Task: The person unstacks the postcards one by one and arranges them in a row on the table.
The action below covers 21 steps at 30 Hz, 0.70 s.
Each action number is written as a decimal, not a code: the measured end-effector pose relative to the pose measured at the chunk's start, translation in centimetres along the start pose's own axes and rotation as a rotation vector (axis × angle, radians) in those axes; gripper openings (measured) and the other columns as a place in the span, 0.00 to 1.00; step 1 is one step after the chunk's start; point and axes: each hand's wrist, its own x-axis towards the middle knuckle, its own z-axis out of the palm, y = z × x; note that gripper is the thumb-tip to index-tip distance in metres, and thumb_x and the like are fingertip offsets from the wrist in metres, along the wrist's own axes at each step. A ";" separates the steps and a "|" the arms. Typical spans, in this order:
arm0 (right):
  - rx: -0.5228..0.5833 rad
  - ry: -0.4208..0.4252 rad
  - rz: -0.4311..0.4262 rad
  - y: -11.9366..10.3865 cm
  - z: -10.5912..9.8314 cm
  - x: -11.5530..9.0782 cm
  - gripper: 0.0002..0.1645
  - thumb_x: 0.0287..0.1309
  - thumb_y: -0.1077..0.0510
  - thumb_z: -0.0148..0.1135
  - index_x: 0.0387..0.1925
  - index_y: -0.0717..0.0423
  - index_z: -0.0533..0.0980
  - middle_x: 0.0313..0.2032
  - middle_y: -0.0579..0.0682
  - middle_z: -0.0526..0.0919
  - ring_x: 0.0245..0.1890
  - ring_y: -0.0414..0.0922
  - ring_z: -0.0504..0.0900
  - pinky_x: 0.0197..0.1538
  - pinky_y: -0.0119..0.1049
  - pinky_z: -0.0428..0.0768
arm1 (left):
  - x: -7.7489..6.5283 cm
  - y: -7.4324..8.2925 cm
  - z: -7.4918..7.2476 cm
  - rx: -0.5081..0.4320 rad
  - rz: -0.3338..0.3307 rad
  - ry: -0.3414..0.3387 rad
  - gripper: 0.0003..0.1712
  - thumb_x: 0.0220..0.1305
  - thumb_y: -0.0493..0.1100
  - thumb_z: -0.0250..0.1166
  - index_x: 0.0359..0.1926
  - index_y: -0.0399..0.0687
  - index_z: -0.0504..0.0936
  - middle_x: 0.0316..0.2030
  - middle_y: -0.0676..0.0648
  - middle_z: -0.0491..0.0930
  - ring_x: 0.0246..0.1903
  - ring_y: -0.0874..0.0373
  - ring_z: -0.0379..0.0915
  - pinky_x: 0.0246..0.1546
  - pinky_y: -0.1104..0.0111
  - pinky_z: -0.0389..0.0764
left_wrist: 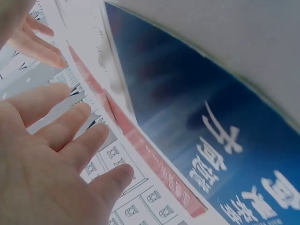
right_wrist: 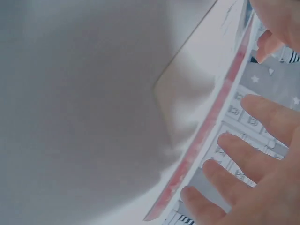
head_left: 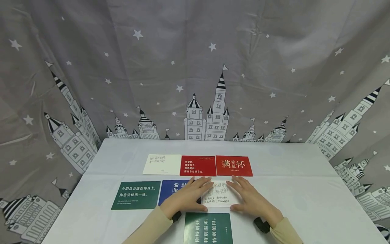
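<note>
A white card with handwriting [head_left: 217, 200] lies in the middle row on the white table. My left hand [head_left: 186, 196] is at its left edge with fingers spread, partly covering a blue card [head_left: 167, 190]. At the white card's right edge is my right hand [head_left: 254, 202], its fingers apart and fingertips over the border. Neither hand grips anything. In the left wrist view, straight fingers [left_wrist: 75, 117] show beside the blue card [left_wrist: 164, 79] with white lettering. The right wrist view shows spread fingers [right_wrist: 248, 157] and a corner of the white card [right_wrist: 187, 79].
A cream card [head_left: 161, 166] and two red cards [head_left: 199, 162] [head_left: 222, 172] form the back row. One green card [head_left: 137, 196] lies at left, another green card [head_left: 220, 225] in front. A grey castle-print curtain [head_left: 195, 51] stands behind the table [head_left: 310, 189].
</note>
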 end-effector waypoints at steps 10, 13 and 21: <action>0.044 -0.019 -0.009 -2.0 -0.2 -0.6 0.52 0.44 0.44 0.74 0.69 0.52 0.63 0.70 0.59 0.56 0.69 0.62 0.52 0.59 0.66 0.64 | -3.7 0.3 -0.9 -0.013 0.030 0.026 0.54 0.48 0.60 0.73 0.72 0.47 0.59 0.72 0.45 0.53 0.71 0.47 0.45 0.67 0.46 0.48; 0.057 -0.027 -0.015 -2.5 -0.1 -1.0 0.52 0.44 0.43 0.74 0.70 0.52 0.62 0.70 0.59 0.56 0.69 0.63 0.52 0.59 0.66 0.63 | -4.9 0.4 -0.9 -0.023 0.034 0.031 0.55 0.46 0.59 0.74 0.72 0.47 0.59 0.72 0.44 0.54 0.70 0.45 0.46 0.66 0.45 0.49; 0.096 -0.075 -0.023 -4.2 0.3 -2.0 0.54 0.43 0.42 0.74 0.70 0.49 0.61 0.70 0.57 0.56 0.67 0.61 0.55 0.57 0.64 0.68 | -7.1 1.0 -0.2 -0.027 0.001 0.011 0.59 0.40 0.60 0.77 0.73 0.54 0.59 0.71 0.48 0.55 0.70 0.46 0.48 0.65 0.43 0.52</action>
